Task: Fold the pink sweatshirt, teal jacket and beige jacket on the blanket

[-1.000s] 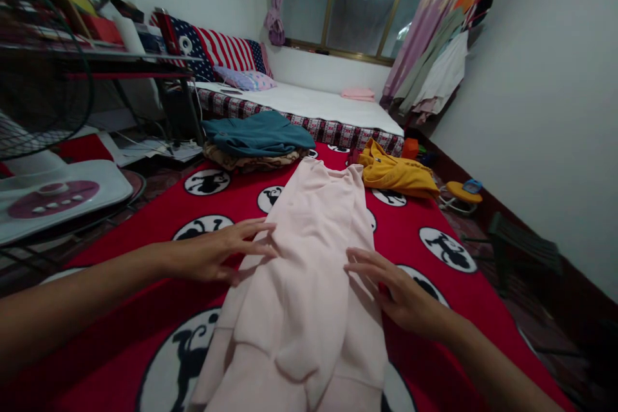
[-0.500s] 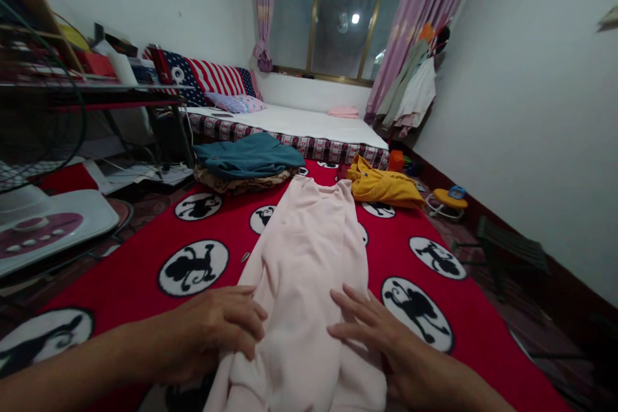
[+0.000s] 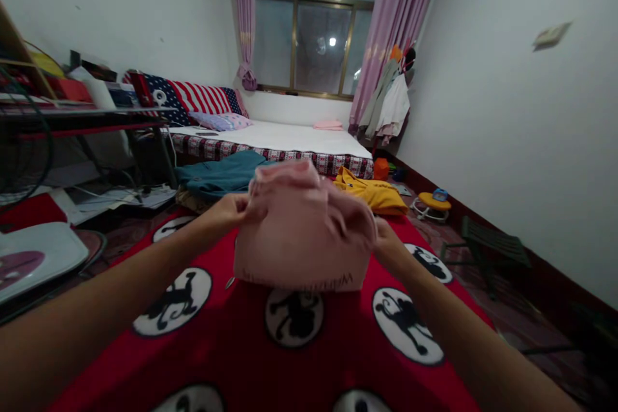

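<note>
Pale pink sweatshirt [image 3: 294, 235]: one, folded over, held up between both hands at the middle of the red blanket [image 3: 241, 347]; blurred, with dark lettering along its near lower edge. Whether that edge touches the blanket cannot be told.

Left hand [image 3: 234, 208]: gripping the sweatshirt's left edge, fingers pinched on the cloth.

Right hand [image 3: 385, 238]: gripping the right edge, fingers largely hidden by fabric.

Blanket: red, with white roundels bearing black monkey figures.

Teal garment [image 3: 215, 175]: far left, lying folded, partly behind the sweatshirt.

Mustard-yellow garment [image 3: 374, 194]: far right, folded, on the blanket.

Bed [image 3: 284, 136]: far side, white top, patterned side.

Round stool [image 3: 433, 202]: right, yellow seat, on the floor.
</note>
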### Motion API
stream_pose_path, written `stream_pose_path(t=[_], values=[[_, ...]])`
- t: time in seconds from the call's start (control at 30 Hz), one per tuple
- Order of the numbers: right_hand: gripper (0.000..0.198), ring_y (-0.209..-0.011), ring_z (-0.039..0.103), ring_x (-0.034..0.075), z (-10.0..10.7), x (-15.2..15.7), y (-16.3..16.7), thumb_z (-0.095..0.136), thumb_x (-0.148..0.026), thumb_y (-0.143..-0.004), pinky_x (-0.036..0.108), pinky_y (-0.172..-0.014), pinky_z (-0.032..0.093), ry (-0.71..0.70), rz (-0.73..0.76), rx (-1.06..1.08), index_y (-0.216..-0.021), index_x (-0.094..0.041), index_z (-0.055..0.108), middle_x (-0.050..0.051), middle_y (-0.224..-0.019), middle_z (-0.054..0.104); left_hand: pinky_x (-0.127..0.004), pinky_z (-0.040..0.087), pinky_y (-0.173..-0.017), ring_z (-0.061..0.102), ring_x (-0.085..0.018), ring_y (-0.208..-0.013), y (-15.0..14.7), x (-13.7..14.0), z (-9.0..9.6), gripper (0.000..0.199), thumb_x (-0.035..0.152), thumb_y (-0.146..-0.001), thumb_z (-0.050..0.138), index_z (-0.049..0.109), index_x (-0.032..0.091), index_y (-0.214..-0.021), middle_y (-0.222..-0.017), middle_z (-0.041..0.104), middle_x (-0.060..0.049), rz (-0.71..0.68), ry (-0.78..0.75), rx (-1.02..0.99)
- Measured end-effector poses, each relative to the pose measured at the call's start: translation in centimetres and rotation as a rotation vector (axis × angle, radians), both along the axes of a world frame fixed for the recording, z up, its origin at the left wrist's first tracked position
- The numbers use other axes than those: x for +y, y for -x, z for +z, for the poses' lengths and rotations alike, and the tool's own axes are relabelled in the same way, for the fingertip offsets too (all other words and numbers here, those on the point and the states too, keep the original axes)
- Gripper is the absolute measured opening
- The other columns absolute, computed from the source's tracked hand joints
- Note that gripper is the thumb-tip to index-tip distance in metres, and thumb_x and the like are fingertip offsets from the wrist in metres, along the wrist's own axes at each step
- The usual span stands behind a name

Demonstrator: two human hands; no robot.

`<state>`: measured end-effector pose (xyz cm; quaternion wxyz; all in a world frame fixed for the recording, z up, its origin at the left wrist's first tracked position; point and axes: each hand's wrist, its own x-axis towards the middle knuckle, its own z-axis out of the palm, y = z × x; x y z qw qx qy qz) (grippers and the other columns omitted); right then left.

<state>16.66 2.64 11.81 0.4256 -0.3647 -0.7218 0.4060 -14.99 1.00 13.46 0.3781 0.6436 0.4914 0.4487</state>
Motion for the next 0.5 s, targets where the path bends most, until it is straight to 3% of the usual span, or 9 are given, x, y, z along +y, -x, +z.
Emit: stream_pose_path(t=[0.03,0.1,0.13,0.2,0.3,0.4,0.5], values=[[0.04,-0.083,0.065,0.022,-1.0,2.6,0.3,0.064,-0.052,-0.073,0.032,-0.074,0.052,0.027,-0.184,0.102,-0.094,-0.018,0.066,0.006,-0.091,0.071,-0.031,0.055,-0.067,0.067,-0.023,-0.079,-0.2,2.6,-0.6,0.061,0.068,-0.069,0.063,0.066,0.017,-0.102,-0.094,0.071,-0.007,0.078,-0.004,-0.069],[0.052,-0.083,0.064,0.023,-3.8,6.5,0.7,0.063,-0.056,-0.069,0.034,-0.072,0.053,0.141,-0.517,0.158,-0.103,-0.017,0.062,0.009,-0.094,0.069,-0.037,0.055,-0.074,0.066,-0.026,-0.09,-0.6,6.5,-2.5,0.072,0.067,-0.068,0.064,0.058,0.015,-0.117,-0.11,0.068,-0.012,0.207,0.009,-0.125],[0.058,-0.083,0.064,0.024,-5.5,7.6,0.8,0.063,-0.055,-0.068,0.036,-0.071,0.053,0.168,-0.563,0.149,-0.11,-0.015,0.059,0.011,-0.095,0.069,-0.04,0.054,-0.078,0.065,-0.029,-0.096,-0.9,7.7,-3.8,0.075,0.066,-0.065,0.067,0.057,0.013,-0.117,-0.112,0.066,-0.015,0.258,0.025,-0.122],[0.07,-0.083,0.065,0.026,-8.7,8.2,1.0,0.064,-0.054,-0.067,0.038,-0.072,0.054,0.183,-0.559,0.146,-0.122,-0.013,0.053,0.014,-0.098,0.068,-0.042,0.051,-0.089,0.061,-0.032,-0.107,-1.3,8.8,-6.7,0.077,0.061,-0.057,0.074,0.058,0.012,-0.115,-0.12,0.063,-0.017,0.303,0.045,-0.075],[0.076,-0.1,0.063,0.027,-11.6,6.8,1.4,0.067,-0.047,-0.066,0.039,-0.085,0.052,0.019,-0.497,0.093,-0.132,-0.015,0.048,0.014,-0.118,0.064,-0.041,0.044,-0.101,0.056,-0.032,-0.119,-2.0,8.4,-10.5,0.086,0.051,-0.05,0.081,0.055,0.012,-0.122,-0.131,0.057,-0.018,0.324,-0.043,-0.01],[0.07,-0.109,0.06,0.025,-11.5,4.5,1.5,0.064,-0.034,-0.067,0.038,-0.093,0.048,-0.08,-0.43,-0.02,-0.134,-0.017,0.049,0.01,-0.127,0.061,-0.041,0.044,-0.102,0.057,-0.031,-0.117,-2.2,6.8,-11.9,0.085,0.049,-0.055,0.078,0.053,0.012,-0.128,-0.129,0.059,-0.016,0.324,-0.07,0.103],[0.058,-0.101,0.062,0.023,-10.0,1.4,0.8,0.058,-0.028,-0.068,0.035,-0.088,0.049,-0.051,-0.353,-0.134,-0.125,-0.017,0.056,0.007,-0.117,0.066,-0.04,0.049,-0.095,0.062,-0.03,-0.108,-1.4,4.4,-11.0,0.081,0.052,-0.06,0.074,0.055,0.011,-0.128,-0.121,0.064,-0.013,0.212,-0.009,0.254]])
